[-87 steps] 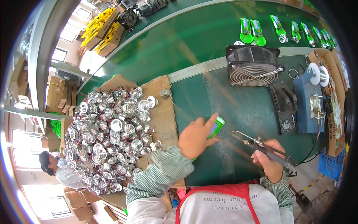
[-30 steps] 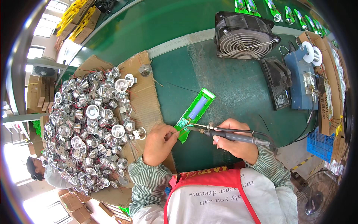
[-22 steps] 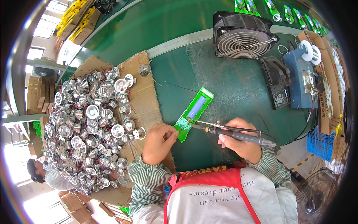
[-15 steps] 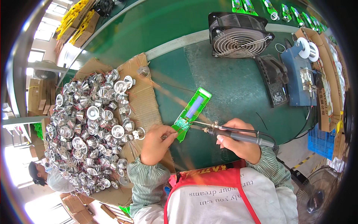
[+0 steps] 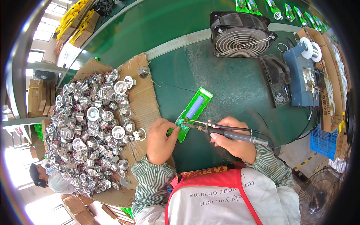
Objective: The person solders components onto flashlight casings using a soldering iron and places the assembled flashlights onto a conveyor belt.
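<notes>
A green plastic casing point(image 5: 204, 95) lies aslant on the bench, with a blue-purple cylindrical battery point(image 5: 195, 107) and a small green circuit board point(image 5: 182, 123) inside. At its near end, my left hand point(image 5: 159, 140) is closed in a pinch, apparently on a thin wire by the board; the fingertips hide most of it. My right hand point(image 5: 236, 140) grips a grey soldering iron point(image 5: 234, 135) with a thin metal feed tube along its top. The iron's tip and the tube's end meet at the circuit board, close to my left fingertips.
A heap of silver lamp reflectors point(image 5: 90, 131) covers cardboard point(image 5: 144, 97) on the left. A black fan point(image 5: 242, 37) stands at the back, beside a black holder point(image 5: 275, 82) and a blue solder feeder point(image 5: 300, 75) with white spools. More green casings point(image 5: 275, 9) line the far side.
My right hand and the iron have shifted slightly left, bringing the tip onto the board. My left hand has moved a little up and closer to the board. The casing stays nearly in place.
</notes>
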Available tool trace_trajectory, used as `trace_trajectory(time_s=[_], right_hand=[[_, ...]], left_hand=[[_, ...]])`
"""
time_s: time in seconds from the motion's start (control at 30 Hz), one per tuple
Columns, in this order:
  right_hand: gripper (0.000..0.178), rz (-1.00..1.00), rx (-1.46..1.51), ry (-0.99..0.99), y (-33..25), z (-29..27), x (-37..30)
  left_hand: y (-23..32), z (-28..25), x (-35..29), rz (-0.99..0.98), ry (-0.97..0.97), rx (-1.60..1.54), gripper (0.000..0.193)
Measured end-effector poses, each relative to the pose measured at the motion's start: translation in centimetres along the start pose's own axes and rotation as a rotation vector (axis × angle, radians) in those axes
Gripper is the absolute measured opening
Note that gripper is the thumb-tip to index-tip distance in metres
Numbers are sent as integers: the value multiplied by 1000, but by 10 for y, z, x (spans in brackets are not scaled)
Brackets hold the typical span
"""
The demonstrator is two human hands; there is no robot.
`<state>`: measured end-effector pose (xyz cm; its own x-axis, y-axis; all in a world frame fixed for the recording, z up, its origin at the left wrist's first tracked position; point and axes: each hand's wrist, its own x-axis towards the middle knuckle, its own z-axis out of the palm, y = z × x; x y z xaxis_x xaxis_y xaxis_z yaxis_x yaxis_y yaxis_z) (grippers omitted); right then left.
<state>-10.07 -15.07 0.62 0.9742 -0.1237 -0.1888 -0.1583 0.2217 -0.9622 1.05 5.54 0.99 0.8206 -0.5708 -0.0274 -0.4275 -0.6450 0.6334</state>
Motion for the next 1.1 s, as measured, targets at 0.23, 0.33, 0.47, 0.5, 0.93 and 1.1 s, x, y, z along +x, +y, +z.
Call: trace_trajectory(time_s=[0.23,0.33,0.47,0.5,0.93,1.1], right_hand=[[14,-16,-27,17,3,3,6],[14,-48,-79,-17,5,1,6],[14,-78,-93,-10,6,1,6],[13,-52,-72,-2,6,1,5],[14,-62,-48,103,-10,-28,-23],[13,-146,66,131,-14,-42,-18]], left_hand=[[2,-2,1,-9,-23,-15,7],[2,-2,1,-10,-28,-15,7],[2,-3,2,-1,-30,-9,7],[3,-3,2,0,-30,-8,7],[11,-3,-6,96,-14,79,16],[28,-3,-14,83,-72,285,33]])
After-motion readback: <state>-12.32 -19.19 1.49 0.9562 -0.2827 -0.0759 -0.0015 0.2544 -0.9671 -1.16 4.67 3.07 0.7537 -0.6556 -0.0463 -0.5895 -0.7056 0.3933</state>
